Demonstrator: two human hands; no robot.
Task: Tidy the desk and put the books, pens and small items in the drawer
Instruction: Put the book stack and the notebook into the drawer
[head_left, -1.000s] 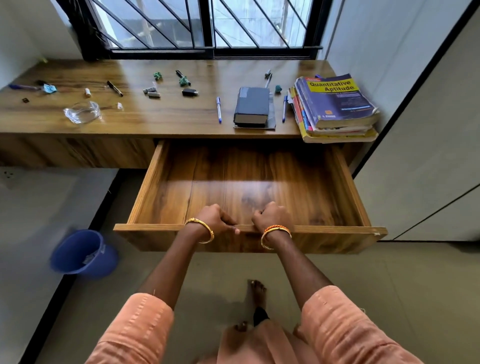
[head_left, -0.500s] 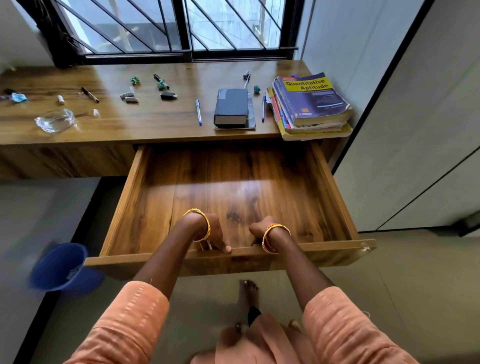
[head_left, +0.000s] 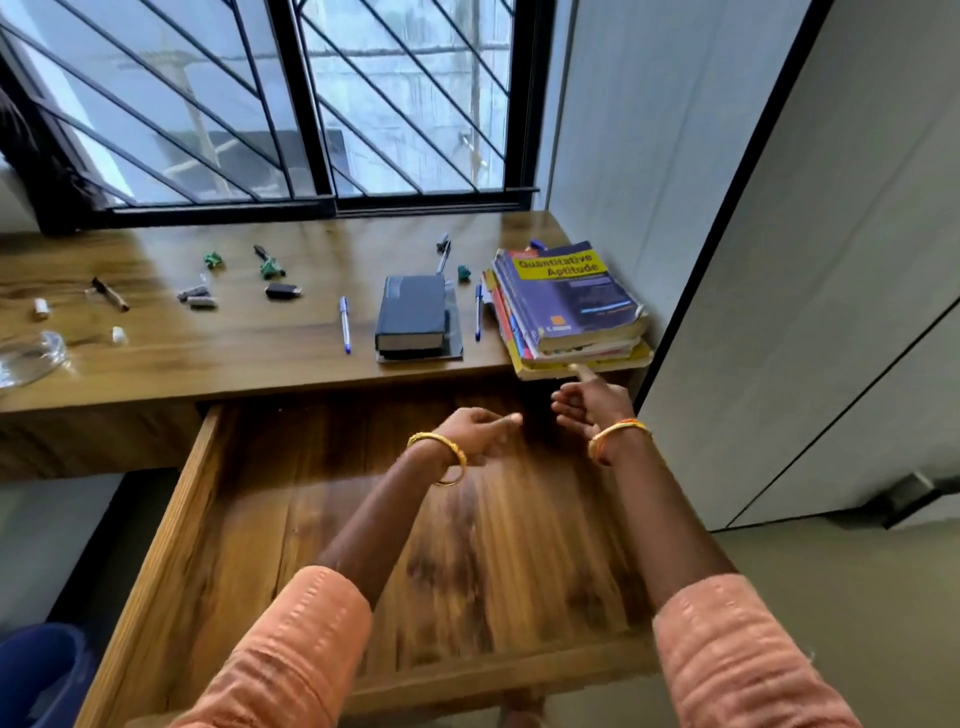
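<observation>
We see one open drawer (head_left: 218, 519) filling the lower middle of the frame, its long axis running left to right under the desk (head_left: 260, 358). Above it lie one black book (head_left: 413, 317), one stack of books (head_left: 566, 306) at right, topped by "Quantitative Aptitude", and two blue pens (head_left: 345, 332) pointing toward us. Our left hand (head_left: 475, 428) hovers loosely curled, holding nothing. Our right hand (head_left: 589, 402) reaches one finger to the stack's lower edge. Small items at upper left are too blurred to identify; a blue bin (head_left: 36, 675) is cut off.
</observation>
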